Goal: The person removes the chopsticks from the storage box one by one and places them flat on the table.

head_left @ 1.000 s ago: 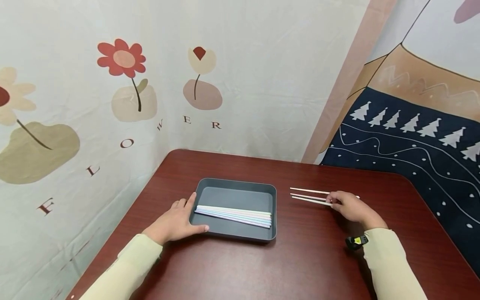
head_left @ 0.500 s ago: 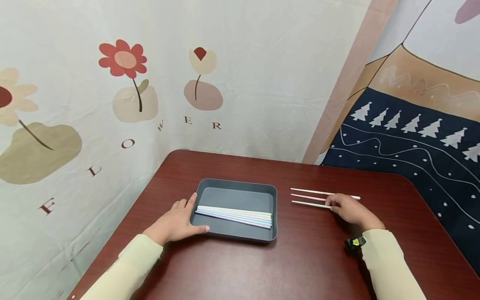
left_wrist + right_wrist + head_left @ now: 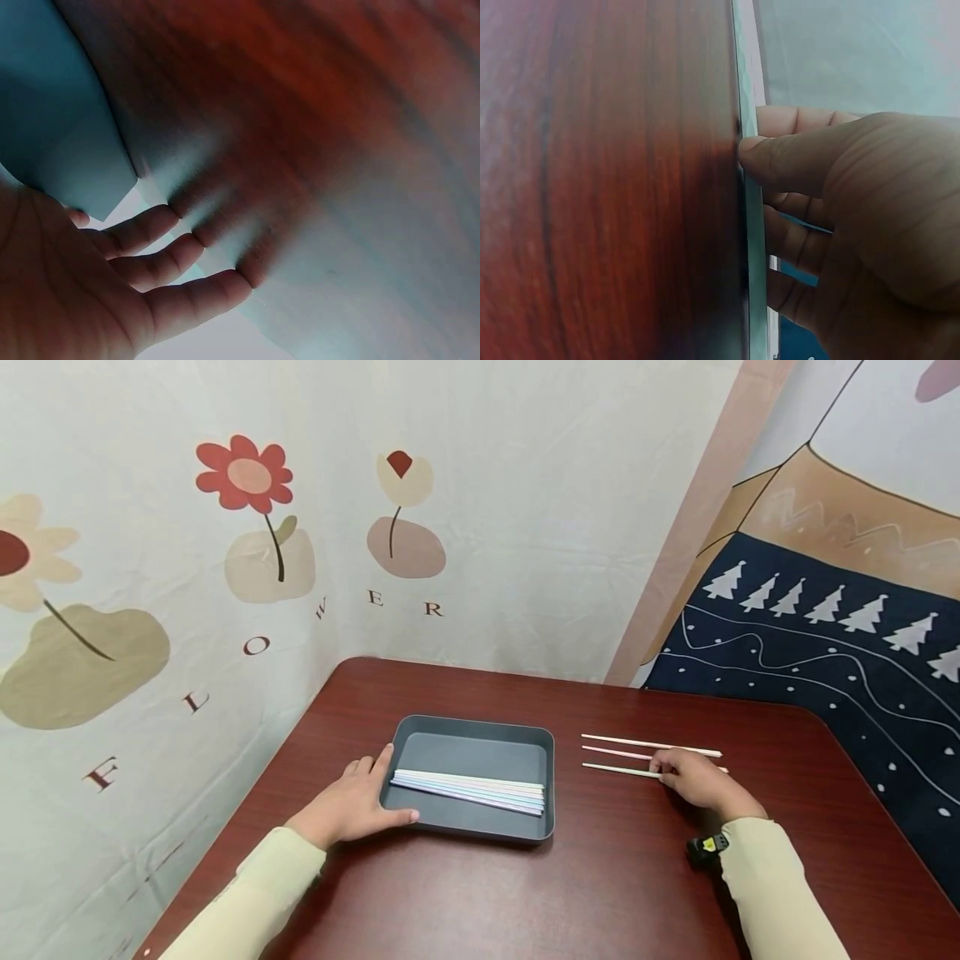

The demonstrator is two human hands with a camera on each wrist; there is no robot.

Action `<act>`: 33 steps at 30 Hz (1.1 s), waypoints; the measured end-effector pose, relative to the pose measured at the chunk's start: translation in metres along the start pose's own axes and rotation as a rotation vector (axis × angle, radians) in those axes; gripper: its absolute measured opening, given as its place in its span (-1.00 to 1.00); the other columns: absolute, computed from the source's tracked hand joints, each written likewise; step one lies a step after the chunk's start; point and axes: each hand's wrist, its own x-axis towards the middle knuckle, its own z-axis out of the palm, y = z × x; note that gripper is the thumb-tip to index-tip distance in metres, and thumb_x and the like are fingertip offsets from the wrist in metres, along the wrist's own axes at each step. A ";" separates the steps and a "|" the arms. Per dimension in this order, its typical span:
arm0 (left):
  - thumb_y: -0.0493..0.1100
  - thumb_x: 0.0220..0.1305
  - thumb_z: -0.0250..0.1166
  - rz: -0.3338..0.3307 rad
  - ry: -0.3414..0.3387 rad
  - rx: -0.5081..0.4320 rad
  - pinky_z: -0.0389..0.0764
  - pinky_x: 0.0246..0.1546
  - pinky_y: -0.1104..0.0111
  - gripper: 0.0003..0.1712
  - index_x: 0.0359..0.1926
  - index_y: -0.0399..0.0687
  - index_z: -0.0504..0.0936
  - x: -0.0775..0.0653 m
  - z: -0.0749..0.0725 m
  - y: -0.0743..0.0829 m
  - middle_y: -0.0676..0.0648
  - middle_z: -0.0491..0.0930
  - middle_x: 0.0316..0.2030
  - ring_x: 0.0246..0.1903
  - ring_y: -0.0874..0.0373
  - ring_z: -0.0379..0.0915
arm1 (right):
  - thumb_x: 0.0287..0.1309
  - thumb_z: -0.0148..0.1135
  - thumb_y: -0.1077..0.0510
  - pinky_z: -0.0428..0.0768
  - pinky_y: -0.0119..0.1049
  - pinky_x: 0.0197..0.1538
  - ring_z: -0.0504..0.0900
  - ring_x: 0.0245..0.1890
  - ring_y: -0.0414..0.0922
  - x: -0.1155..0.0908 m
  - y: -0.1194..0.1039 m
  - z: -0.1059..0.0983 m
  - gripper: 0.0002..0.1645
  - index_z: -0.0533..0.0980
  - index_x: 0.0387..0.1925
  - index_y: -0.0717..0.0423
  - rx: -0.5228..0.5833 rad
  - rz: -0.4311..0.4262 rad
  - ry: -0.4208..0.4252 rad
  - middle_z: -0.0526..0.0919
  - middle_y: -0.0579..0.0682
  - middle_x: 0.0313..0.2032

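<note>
A grey rectangular tray (image 3: 472,752) stands on the table in the head view, with a bundle of pastel chopsticks (image 3: 468,792) lying slantwise inside. My left hand (image 3: 352,802) rests at the tray's left side, thumb along the front edge and index finger by the rear left corner. In the left wrist view its other fingers (image 3: 199,296) extend beside the tray wall (image 3: 67,112). Right of the tray, my right hand (image 3: 701,781) pinches the nearest chopstick, a pale green one (image 3: 618,769), between thumb and fingertips. A pinkish chopstick (image 3: 615,752) and a cream chopstick (image 3: 618,741) lie just behind it, partly covered by the hand.
The dark red wooden table (image 3: 517,902) extends to a pale flower-printed curtain (image 3: 525,527) at the back and left. A navy curtain with white trees (image 3: 810,652) hangs at the right. A black strap device (image 3: 707,850) sits on my right wrist.
The pale green chopstick has shifted slightly toward me, widening its gap from the pinkish one. My right hand has moved a little nearer with it. My left hand and the tray stay put.
</note>
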 end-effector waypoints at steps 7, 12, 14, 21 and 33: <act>0.71 -0.09 0.14 0.007 0.010 0.005 0.42 0.13 -0.13 0.51 0.53 -0.32 -0.05 0.000 0.001 -0.001 -0.45 0.27 0.29 0.30 -0.40 0.17 | 0.20 0.20 0.46 0.40 -0.17 -0.32 0.39 -0.45 -0.15 0.000 -0.001 0.001 -0.72 0.53 -0.36 0.00 0.007 0.020 -0.008 0.42 -0.13 -0.51; 0.71 -0.09 0.14 0.022 0.027 0.003 0.41 0.15 -0.10 0.51 0.53 -0.32 -0.05 0.000 0.002 -0.002 -0.43 0.30 0.27 0.29 -0.39 0.18 | 0.18 0.21 0.46 0.41 -0.17 -0.32 0.39 -0.45 -0.15 -0.001 -0.003 0.000 -0.73 0.54 -0.36 0.01 0.012 0.023 -0.013 0.43 -0.12 -0.50; 0.72 -0.09 0.14 0.023 0.026 0.001 0.40 0.15 -0.10 0.51 0.53 -0.32 -0.05 0.000 0.002 -0.002 -0.43 0.30 0.26 0.29 -0.39 0.18 | 0.18 0.21 0.46 0.41 -0.17 -0.31 0.39 -0.45 -0.15 -0.002 -0.003 0.000 -0.74 0.54 -0.36 0.02 0.012 0.024 -0.013 0.43 -0.12 -0.50; 0.72 -0.10 0.15 0.018 0.018 -0.001 0.42 0.14 -0.11 0.52 0.53 -0.32 -0.06 0.000 0.001 -0.001 -0.43 0.29 0.26 0.29 -0.41 0.17 | 0.19 0.21 0.45 0.41 -0.16 -0.31 0.40 -0.45 -0.14 -0.004 -0.004 -0.001 -0.75 0.55 -0.36 0.03 0.008 0.030 -0.004 0.44 -0.11 -0.50; 0.72 -0.10 0.14 0.016 0.019 0.002 0.44 0.12 -0.11 0.52 0.54 -0.31 -0.07 0.000 0.002 -0.002 -0.43 0.30 0.26 0.29 -0.41 0.17 | 0.15 0.21 0.48 0.42 -0.16 -0.31 0.39 -0.45 -0.15 -0.001 -0.002 0.000 -0.73 0.56 -0.37 0.04 -0.010 -0.002 0.022 0.44 -0.13 -0.52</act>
